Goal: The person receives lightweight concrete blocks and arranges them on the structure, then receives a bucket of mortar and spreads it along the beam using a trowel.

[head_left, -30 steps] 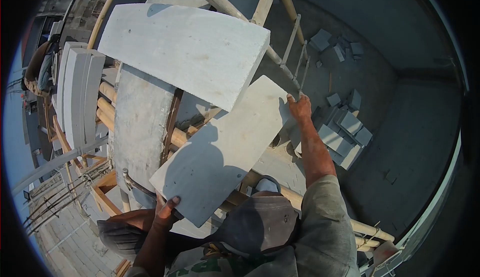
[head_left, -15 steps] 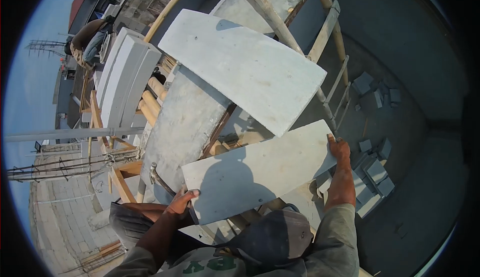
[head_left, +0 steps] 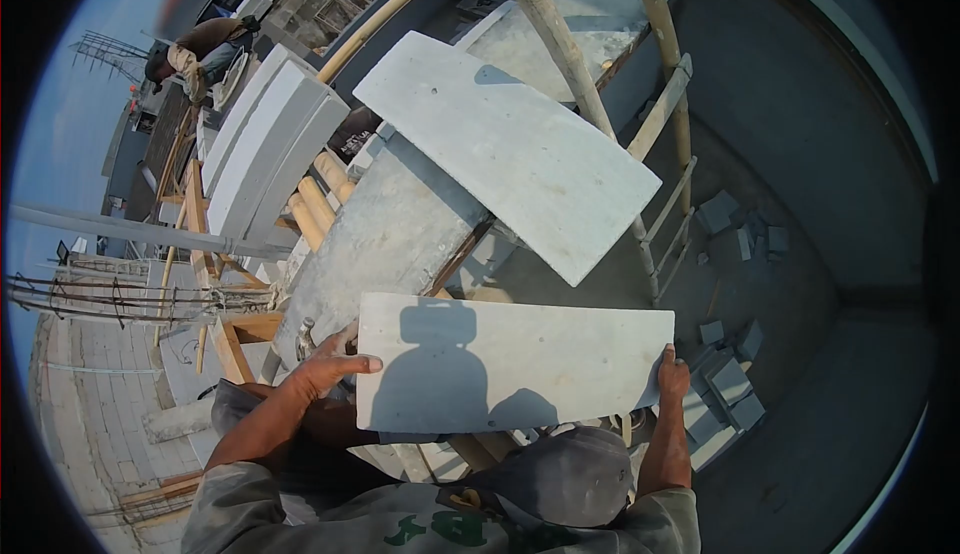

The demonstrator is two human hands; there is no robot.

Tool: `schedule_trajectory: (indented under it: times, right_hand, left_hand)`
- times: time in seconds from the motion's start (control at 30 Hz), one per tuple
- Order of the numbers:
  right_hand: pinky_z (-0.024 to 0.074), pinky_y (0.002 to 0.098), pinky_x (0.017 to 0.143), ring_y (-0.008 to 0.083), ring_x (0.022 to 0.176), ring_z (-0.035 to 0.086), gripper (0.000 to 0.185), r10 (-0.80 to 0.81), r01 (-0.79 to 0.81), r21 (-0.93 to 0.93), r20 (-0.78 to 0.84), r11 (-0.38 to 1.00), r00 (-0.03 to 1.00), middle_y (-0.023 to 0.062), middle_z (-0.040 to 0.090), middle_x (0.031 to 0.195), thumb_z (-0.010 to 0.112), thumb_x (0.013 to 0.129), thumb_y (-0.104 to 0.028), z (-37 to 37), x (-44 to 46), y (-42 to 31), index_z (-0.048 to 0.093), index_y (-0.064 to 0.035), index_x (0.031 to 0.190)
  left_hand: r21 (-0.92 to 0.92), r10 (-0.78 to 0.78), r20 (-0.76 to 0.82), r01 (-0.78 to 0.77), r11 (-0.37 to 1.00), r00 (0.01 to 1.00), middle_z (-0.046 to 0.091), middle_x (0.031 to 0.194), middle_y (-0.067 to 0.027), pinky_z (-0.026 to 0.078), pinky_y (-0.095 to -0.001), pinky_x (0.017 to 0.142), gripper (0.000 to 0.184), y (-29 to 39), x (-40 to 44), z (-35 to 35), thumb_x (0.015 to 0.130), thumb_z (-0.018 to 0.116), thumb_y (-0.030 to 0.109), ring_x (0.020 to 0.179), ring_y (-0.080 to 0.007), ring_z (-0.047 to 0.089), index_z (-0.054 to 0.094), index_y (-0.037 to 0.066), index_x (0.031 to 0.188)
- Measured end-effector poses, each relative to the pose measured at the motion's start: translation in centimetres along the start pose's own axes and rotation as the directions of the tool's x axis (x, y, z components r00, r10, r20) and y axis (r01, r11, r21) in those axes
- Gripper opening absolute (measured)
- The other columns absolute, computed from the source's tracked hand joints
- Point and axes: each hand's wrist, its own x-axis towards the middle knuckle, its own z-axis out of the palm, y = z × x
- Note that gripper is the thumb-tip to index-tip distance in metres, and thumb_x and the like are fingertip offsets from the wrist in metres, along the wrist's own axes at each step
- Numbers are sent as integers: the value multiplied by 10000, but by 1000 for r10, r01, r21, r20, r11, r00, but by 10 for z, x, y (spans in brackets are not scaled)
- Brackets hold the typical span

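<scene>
A pale rectangular block (head_left: 580, 364) is held level in front of my body, with a head-shaped shadow across its left half. My left hand (head_left: 332, 364) grips its left end, thumb on the face and the other fingers partly hidden. At the right end my right hand (head_left: 673, 374) is closed on the edge. Just beyond, a second pale block (head_left: 520, 154) lies slanted across the grey concrete ledge (head_left: 375, 234), apart from the held one. A metal hammer-like head (head_left: 305, 336) shows beside my left hand.
Several stacked white blocks (head_left: 265, 144) stand at upper left, near a bent-over person (head_left: 200, 54). Bamboo poles (head_left: 565, 49) rise beyond the slanted block. Broken blocks (head_left: 730, 384) lie on the lower floor at right. Wooden framing (head_left: 235, 354) and rebar (head_left: 130, 299) are at left.
The held block has turned from a steep slant to nearly level, its left end rising and its right end dropping. Both hands have kept hold. The view has shifted, moving the surroundings rightward.
</scene>
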Motion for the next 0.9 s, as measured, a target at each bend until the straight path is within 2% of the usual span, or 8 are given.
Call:
schedule_trajectory:
  times: [0.13,0.23,0.3,0.4,0.5,0.63,0.8,0.9]
  right_hand:
    - [438,478,854,470,963,578,682,-102,102,-9,-23,995,994,318,620,963,490,835,-572,-19,-27,-4,643,86,924]
    - [461,441,798,396,866,626,616,-103,94,110,79,990,992,272,649,896,550,837,-522,-28,-57,-10,641,84,901]
    - [459,371,682,236,713,586,492,-8,-50,369,154,928,988,136,637,773,628,830,-441,-20,-77,-8,630,50,827]
    - [403,307,585,122,655,475,379,-89,-10,499,174,866,981,23,559,708,658,837,-365,-16,-114,-22,594,-1,753]
    - [347,279,543,94,615,404,341,-87,-70,593,232,802,969,-23,498,667,644,855,-332,-13,-146,-56,561,-32,718]
    - [366,271,525,88,579,442,282,-104,-89,601,279,795,955,-20,514,669,637,864,-303,23,-157,-60,572,-48,764]
    - [338,255,513,66,575,414,268,-116,-141,676,320,724,940,-34,504,637,651,867,-265,22,-186,-83,577,-40,742]
    - [367,258,544,74,609,443,277,-183,-7,508,322,861,929,-15,541,669,646,868,-261,-3,-191,-92,590,-9,767]
  left_hand:
    - [-33,38,35,-37,999,999,519,1253,-167,357,-339,1005,885,33,5,-41,643,749,271,1161,-241,485,354,-16,1381]
    - [32,63,66,-65,997,996,522,1245,-169,387,-345,986,864,56,13,-79,646,737,248,1137,-248,505,358,-23,1373]
    - [31,72,95,-75,997,993,525,1241,-174,392,-345,984,863,70,25,-106,648,742,254,1130,-249,513,360,-28,1369]
    - [26,112,75,-115,993,991,548,1207,-191,423,-352,960,851,84,47,-127,657,759,291,1098,-260,545,386,-36,1348]
    - [21,120,33,-120,993,992,569,1173,-191,469,-355,915,848,88,77,-158,669,771,359,1052,-257,580,407,-29,1330]
    - [146,86,-19,-82,986,996,590,1132,-169,509,-351,862,860,103,119,-191,669,776,438,999,-236,609,425,-6,1317]
    - [94,30,-68,-24,995,997,613,1082,-185,526,-349,823,874,92,166,-220,650,772,506,959,-247,630,463,-3,1289]
    - [48,52,-60,-49,998,997,622,1060,-200,525,-352,816,887,76,184,-223,631,759,570,947,-263,637,501,0,1260]
